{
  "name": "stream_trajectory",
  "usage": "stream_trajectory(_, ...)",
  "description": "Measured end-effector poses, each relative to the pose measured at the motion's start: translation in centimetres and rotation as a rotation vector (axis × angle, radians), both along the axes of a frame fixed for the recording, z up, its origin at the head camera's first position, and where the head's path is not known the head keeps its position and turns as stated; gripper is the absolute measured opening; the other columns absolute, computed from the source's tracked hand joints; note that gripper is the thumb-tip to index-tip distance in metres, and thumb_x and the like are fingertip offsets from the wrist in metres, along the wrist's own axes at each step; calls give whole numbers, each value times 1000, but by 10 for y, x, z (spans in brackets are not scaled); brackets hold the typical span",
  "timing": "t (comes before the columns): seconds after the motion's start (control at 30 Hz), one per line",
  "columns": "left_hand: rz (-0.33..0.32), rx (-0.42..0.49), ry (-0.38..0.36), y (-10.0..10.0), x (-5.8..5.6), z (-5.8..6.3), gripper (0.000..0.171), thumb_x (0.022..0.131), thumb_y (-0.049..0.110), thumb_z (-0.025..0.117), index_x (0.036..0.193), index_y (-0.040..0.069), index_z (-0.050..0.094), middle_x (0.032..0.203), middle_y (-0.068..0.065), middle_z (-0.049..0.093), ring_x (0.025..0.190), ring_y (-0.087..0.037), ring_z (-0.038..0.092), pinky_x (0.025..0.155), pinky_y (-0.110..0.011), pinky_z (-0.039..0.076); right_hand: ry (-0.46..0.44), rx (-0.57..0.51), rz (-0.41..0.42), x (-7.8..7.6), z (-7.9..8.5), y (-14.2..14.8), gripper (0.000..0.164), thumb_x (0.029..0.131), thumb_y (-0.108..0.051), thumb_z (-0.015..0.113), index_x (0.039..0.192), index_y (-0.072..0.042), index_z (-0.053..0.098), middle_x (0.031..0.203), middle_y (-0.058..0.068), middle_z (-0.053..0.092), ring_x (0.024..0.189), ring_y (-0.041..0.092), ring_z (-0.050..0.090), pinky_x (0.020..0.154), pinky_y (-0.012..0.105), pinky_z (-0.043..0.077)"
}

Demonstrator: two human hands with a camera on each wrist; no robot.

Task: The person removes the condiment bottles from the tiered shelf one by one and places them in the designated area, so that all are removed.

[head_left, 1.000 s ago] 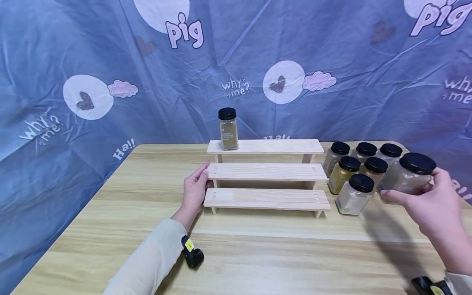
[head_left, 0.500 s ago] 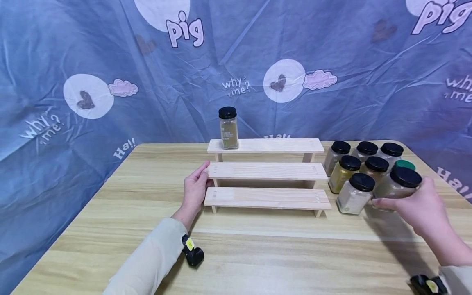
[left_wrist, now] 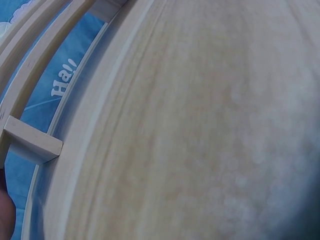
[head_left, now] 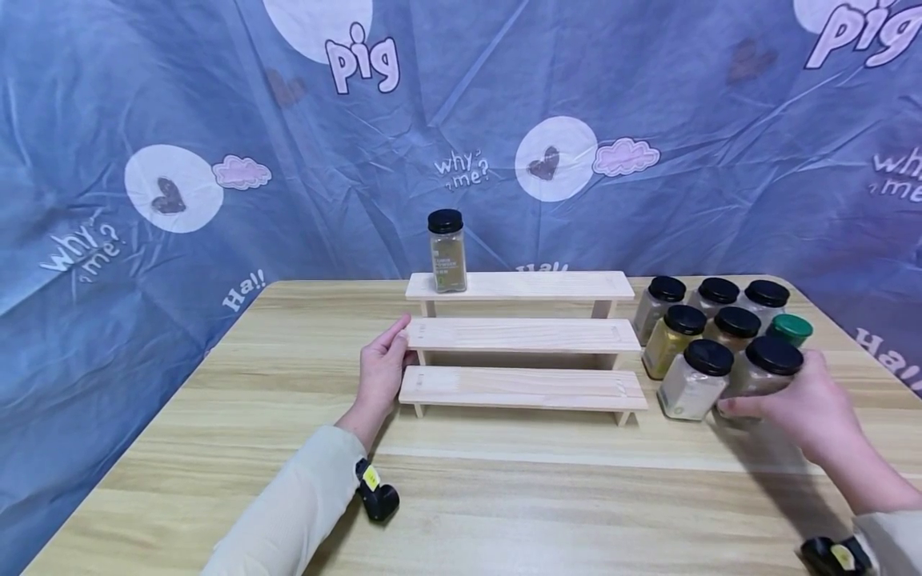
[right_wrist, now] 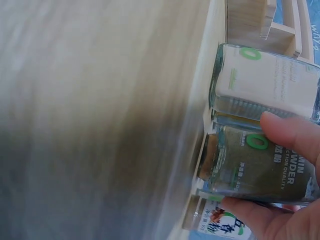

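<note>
My left hand (head_left: 383, 364) grips the left end of a three-tier wooden rack (head_left: 522, 388), at the middle step; its fingertips are partly hidden behind the wood. On the top step, at the left, a spice jar (head_left: 450, 260) with a black lid and brown powder stands upright. My right hand (head_left: 810, 408) holds a cumin powder jar (right_wrist: 255, 165) between thumb and fingers, upright and close over the table at the right. Just left of it stands a jar of white powder (head_left: 690, 390). A green-lidded jar (head_left: 791, 328) is behind it, partly covered.
Several more black-lidded jars stand close together right of the rack, among them one with yellow powder (head_left: 666, 352). A blue printed cloth (head_left: 324, 200) hangs behind the wooden table (head_left: 504, 496). The rack's lower two steps carry no jars.
My right hand has brought the cumin powder jar left and down, beside the white powder jar. The green-lidded jar has come into sight behind it. My left hand has stayed on the rack.
</note>
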State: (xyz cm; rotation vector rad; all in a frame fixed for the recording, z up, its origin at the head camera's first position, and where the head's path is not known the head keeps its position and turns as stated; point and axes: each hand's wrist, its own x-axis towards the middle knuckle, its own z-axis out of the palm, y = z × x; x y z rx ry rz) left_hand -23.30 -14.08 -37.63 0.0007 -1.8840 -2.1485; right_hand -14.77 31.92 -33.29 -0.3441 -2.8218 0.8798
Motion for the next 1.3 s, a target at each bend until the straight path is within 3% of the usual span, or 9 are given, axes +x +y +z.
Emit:
stream_trajectory(0.33, 4, -3, -1, 0, 0, 0, 34, 95, 9, 47, 127, 0, 53, 133, -15, 51, 97, -11, 61, 81, -20, 53, -21, -8, 24, -2, -5, 1, 118, 62, -31, 85, 134, 22, 7, 118, 46, 30, 101, 63, 34, 82, 70, 34)
stream_trajectory(0.63, 3, -4, -15, 0, -1, 0, 34, 95, 10, 48, 127, 2, 54, 133, -16, 51, 97, -12, 61, 83, -22, 53, 26, -5, 41, -5, -11, 2, 110, 57, -30, 88, 130, 18, 21, 116, 42, 37, 98, 61, 40, 75, 64, 40)
stream_trajectory(0.83, -1, 0, -18, -1, -1, 0, 34, 96, 10, 47, 128, 2, 53, 134, -14, 50, 101, -15, 60, 83, -22, 53, 25, -16, 76, -6, -11, 3, 108, 60, -30, 86, 132, 16, 20, 117, 41, 35, 99, 62, 39, 76, 67, 38)
stream_trajectory(1.03, 3, 1, -14, -1, 0, 0, 34, 96, 9, 46, 128, 0, 53, 134, -14, 50, 103, -17, 60, 83, -23, 53, -31, -119, 104, -4, -6, 4, 113, 70, -25, 81, 135, 14, -2, 119, 50, 26, 103, 65, 30, 85, 73, 29)
stream_trajectory(1.1, 6, 1, -13, 0, 1, 0, 34, 96, 9, 47, 128, 1, 53, 134, -15, 50, 101, -16, 60, 82, -22, 54, -11, -153, 114, -4, -3, 3, 109, 71, -20, 80, 134, 11, -4, 118, 51, 24, 103, 63, 29, 88, 72, 27)
stream_trajectory(1.17, 7, 0, -11, 0, 1, 1, 33, 96, 9, 47, 128, 1, 53, 134, -15, 51, 99, -13, 60, 81, -21, 54, 21, -152, 123, -4, 0, 3, 103, 72, -17, 79, 133, 8, 0, 117, 50, 24, 103, 61, 30, 89, 68, 28)
stream_trajectory(1.23, 8, -4, -10, 0, 1, 1, 33, 96, 9, 47, 128, 1, 53, 133, -16, 51, 98, -12, 61, 80, -20, 54, 52, -146, 138, -5, 6, 3, 97, 72, -13, 79, 130, 8, 4, 116, 48, 25, 100, 57, 32, 85, 49, 39)
stream_trajectory(1.3, 8, -2, -9, 0, 0, 1, 33, 96, 9, 47, 128, 1, 53, 133, -15, 51, 97, -11, 61, 80, -21, 54, 69, -123, 140, -7, 13, 3, 94, 71, -12, 79, 127, 8, 8, 115, 46, 28, 98, 55, 36, 74, 31, 43)
